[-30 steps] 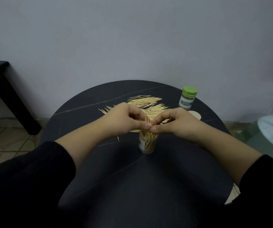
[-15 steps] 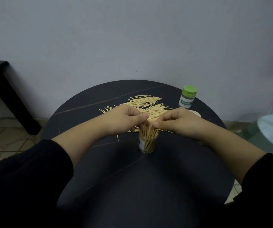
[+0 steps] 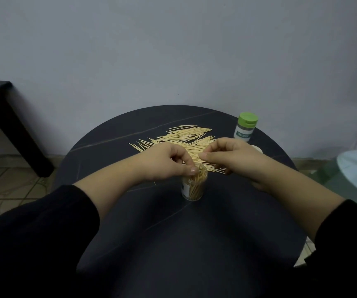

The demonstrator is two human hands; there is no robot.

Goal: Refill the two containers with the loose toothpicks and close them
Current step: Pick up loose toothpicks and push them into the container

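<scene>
A round dark surface (image 3: 194, 244) is noted, with loose toothpicks (image 3: 186, 134) piled at its far side. The left hand (image 3: 167, 162) is held at the mouth of the open container (image 3: 192, 190) near centre, fingers curled, one tip on the packed sticks; a grip cannot be confirmed. The right hand (image 3: 231, 155) is held just beside it, thumb and forefinger together; anything pinched cannot be told. A green-lidded container (image 3: 245, 129) is stood far right, a white lid (image 3: 258, 149) near it. Filling is judged in hand. Another bunch must be gathered, aligned and lowered in.
</scene>
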